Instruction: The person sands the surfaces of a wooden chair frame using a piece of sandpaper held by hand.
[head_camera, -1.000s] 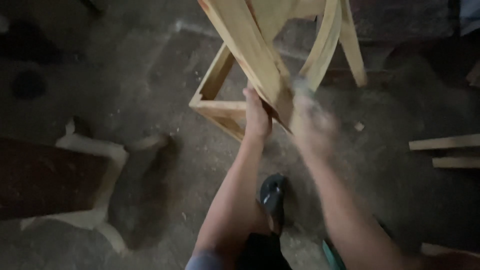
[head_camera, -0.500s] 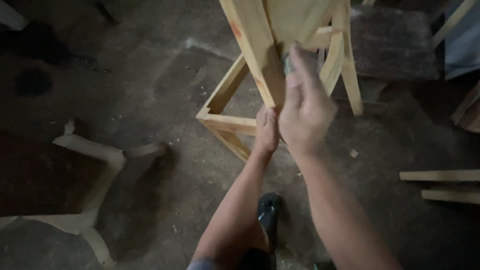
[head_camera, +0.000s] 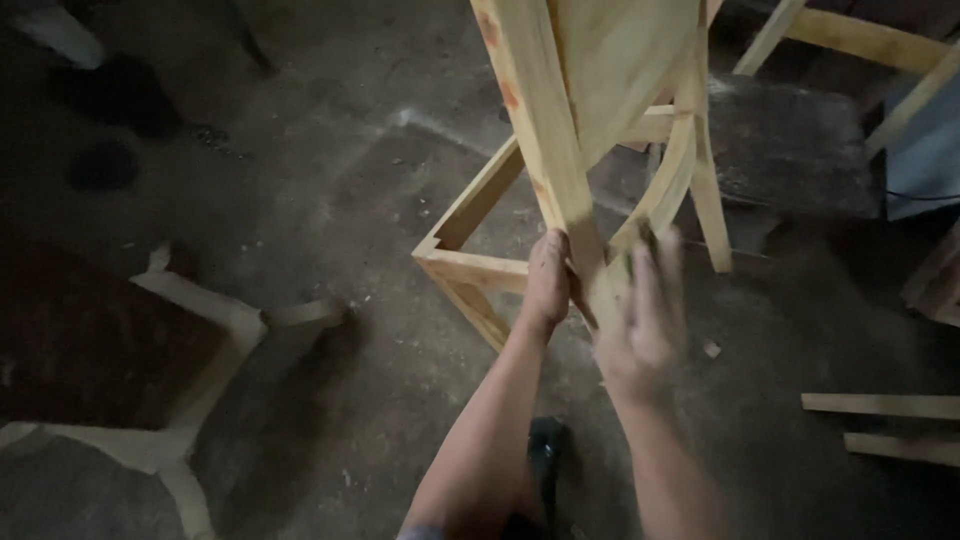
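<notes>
My left hand is clamped on the lower end of a slanted rail of the bare wooden chair frame, which fills the upper middle of the frame, tilted on the concrete floor, apparently to steady it. My right hand, blurred, lies against the same rail; I cannot tell whether it grips anything. Loose wooden strips lie at lower right.

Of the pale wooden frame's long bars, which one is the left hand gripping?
The left hand grips the thick straight bar with reddish marks, running down the middle. The thinner bars to its right are curved or slanted, and the left hand is not on them.
</notes>
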